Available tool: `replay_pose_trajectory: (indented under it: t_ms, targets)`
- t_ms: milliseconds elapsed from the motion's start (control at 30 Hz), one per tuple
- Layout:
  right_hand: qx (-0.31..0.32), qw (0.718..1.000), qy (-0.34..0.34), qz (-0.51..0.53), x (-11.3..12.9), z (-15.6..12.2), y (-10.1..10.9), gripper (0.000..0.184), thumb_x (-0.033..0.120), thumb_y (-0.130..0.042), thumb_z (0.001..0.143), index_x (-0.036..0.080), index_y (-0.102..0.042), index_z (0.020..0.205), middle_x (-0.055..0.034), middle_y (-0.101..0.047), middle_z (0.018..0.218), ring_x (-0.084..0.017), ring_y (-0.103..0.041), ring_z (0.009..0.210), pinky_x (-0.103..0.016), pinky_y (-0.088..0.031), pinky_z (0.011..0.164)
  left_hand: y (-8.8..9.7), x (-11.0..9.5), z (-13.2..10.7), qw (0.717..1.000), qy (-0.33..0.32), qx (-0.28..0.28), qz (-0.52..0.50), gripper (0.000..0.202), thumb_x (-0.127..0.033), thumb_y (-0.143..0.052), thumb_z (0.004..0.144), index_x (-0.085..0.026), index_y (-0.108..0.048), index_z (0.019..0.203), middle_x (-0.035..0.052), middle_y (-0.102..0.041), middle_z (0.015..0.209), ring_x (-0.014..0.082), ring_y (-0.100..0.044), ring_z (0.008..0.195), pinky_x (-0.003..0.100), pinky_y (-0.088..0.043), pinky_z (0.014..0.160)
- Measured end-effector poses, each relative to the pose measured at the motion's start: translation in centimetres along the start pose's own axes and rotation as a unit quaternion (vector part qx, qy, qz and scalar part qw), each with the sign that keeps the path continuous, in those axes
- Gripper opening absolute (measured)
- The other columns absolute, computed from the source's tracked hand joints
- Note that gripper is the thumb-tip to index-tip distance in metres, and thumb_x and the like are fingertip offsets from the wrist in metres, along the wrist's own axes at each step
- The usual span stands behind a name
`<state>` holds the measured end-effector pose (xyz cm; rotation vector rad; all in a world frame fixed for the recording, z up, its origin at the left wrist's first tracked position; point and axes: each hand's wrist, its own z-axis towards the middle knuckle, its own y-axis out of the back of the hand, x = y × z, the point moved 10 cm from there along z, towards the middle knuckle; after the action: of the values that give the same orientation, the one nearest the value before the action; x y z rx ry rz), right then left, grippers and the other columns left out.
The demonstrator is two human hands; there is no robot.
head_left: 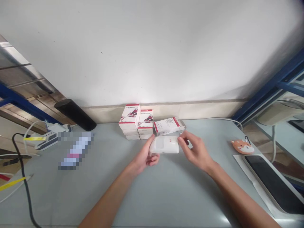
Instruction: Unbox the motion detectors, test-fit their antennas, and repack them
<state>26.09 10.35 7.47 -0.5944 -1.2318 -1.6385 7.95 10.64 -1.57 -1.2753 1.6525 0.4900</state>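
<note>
My hands hold a white plastic casing (165, 145), probably a motion sensor, just above the grey table (152, 193). My left hand (147, 155) cups its left end. My right hand (193, 148) pinches its right end between thumb and fingers. Just behind it stand two stacks of white boxes with red trim (129, 117) (145, 122). A similar box (167, 125) lies tilted against them on the right, close to the casing and my right fingers.
A black cylinder (75, 114) lies at the wall, and a pixelated item (76, 151) lies on the table. At left are a power strip (46, 141) and a black cable (22, 171). At right are a fox-shaped pouch (242, 146) and a black phone (273, 183).
</note>
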Motion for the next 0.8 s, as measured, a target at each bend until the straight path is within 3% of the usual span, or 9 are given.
replay_pose_trajectory:
  t_ms: [67,133,200,267,367,433,567,667,800]
  targets:
    - [0.035,0.996,0.077,-0.018,1.9,-0.4,-0.7,0.022,0.032,-0.055,0.105,0.023,-0.053,0.085,0.0005,-0.053,0.080,-0.016,-0.047,0.072,-0.032,-0.038,0.068,-0.1,0.2,0.0,0.999,0.024,0.017,-0.014,0.061,-0.077,-0.041,0.095,-0.022,-0.050,0.070,-0.0095,-0.027,0.045,0.0074,-0.021,0.040,0.024,-0.015,0.044]
    - [0.086,0.992,0.091,0.023,2.9,-0.8,-1.6,0.023,0.030,-0.061,0.103,0.023,-0.052,0.082,-0.0006,-0.053,0.086,-0.017,-0.050,0.079,-0.033,-0.041,0.074,0.1,0.2,0.0,0.999,0.039,0.024,-0.019,0.058,-0.073,-0.046,0.093,-0.023,-0.044,0.064,-0.0102,-0.021,0.044,0.0073,-0.014,0.040,0.025,-0.010,0.042]
    - [0.131,0.986,0.051,0.095,3.0,-1.0,-2.4,0.025,0.032,-0.069,0.098,0.024,-0.049,0.084,-0.0010,-0.052,0.094,-0.018,-0.052,0.086,-0.034,-0.045,0.080,0.4,0.0,-0.1,0.999,0.046,0.020,-0.016,0.058,-0.072,-0.052,0.090,-0.024,-0.040,0.061,-0.0104,-0.019,0.045,0.0072,-0.011,0.042,0.025,-0.008,0.042]
    - [0.178,0.971,-0.011,0.156,2.4,-1.5,-3.6,0.030,0.033,-0.078,0.091,0.027,-0.050,0.099,-0.0006,-0.053,0.102,-0.018,-0.053,0.091,-0.034,-0.048,0.082,0.7,-0.3,-0.3,0.999,0.042,0.007,-0.005,0.059,-0.074,-0.056,0.087,-0.024,-0.041,0.062,-0.0092,-0.025,0.048,0.0073,-0.016,0.042,0.024,-0.010,0.041]
    - [0.279,0.929,-0.102,0.219,1.4,-3.1,-6.6,0.079,0.031,-0.090,0.078,0.037,-0.037,0.137,-0.0048,-0.052,0.132,-0.019,-0.060,0.098,-0.035,-0.055,0.081,0.9,-1.3,-0.8,0.999,0.011,-0.032,0.034,0.059,-0.076,-0.059,0.085,-0.022,-0.050,0.067,-0.0050,-0.040,0.054,0.0095,-0.034,0.044,0.023,-0.020,0.042]
    - [0.303,0.907,-0.132,0.262,1.1,-3.8,-7.9,0.101,0.028,-0.090,0.077,0.042,-0.023,0.151,-0.0092,-0.044,0.149,-0.021,-0.065,0.105,-0.037,-0.059,0.081,1.0,-2.5,-1.0,0.995,-0.025,-0.068,0.073,0.057,-0.077,-0.058,0.085,-0.021,-0.056,0.073,-0.0037,-0.046,0.058,0.0114,-0.042,0.047,0.023,-0.025,0.043]
    - [0.196,0.917,-0.136,0.321,0.3,-2.1,-6.7,0.115,0.028,-0.089,0.078,0.043,-0.012,0.161,-0.0110,-0.054,0.145,-0.025,-0.069,0.111,-0.041,-0.062,0.085,0.0,-6.0,-0.8,0.976,-0.112,-0.123,0.143,0.060,-0.079,-0.037,0.093,-0.024,-0.050,0.075,-0.0053,-0.041,0.058,0.0133,-0.042,0.046,0.025,-0.031,0.043]
    - [0.032,0.944,-0.128,0.303,-1.5,0.1,-2.3,0.115,0.037,-0.093,0.074,0.041,-0.018,0.161,-0.0126,-0.054,0.148,-0.026,-0.071,0.107,-0.042,-0.064,0.084,-1.7,-10.0,-0.3,0.937,-0.220,-0.165,0.214,0.052,-0.067,-0.025,0.101,-0.025,-0.046,0.080,-0.0041,-0.043,0.066,0.0159,-0.053,0.059,0.027,-0.045,0.057]
    - [-0.206,0.949,-0.101,0.216,-4.3,1.2,5.5,0.111,0.048,-0.089,0.075,0.037,-0.019,0.160,-0.0136,-0.056,0.143,-0.025,-0.074,0.094,-0.046,-0.065,0.083,-5.0,-13.4,2.6,0.852,-0.323,-0.182,0.370,0.029,-0.054,-0.062,0.093,-0.027,-0.062,0.104,0.0042,-0.067,0.104,0.0247,-0.064,0.107,0.038,-0.049,0.097]
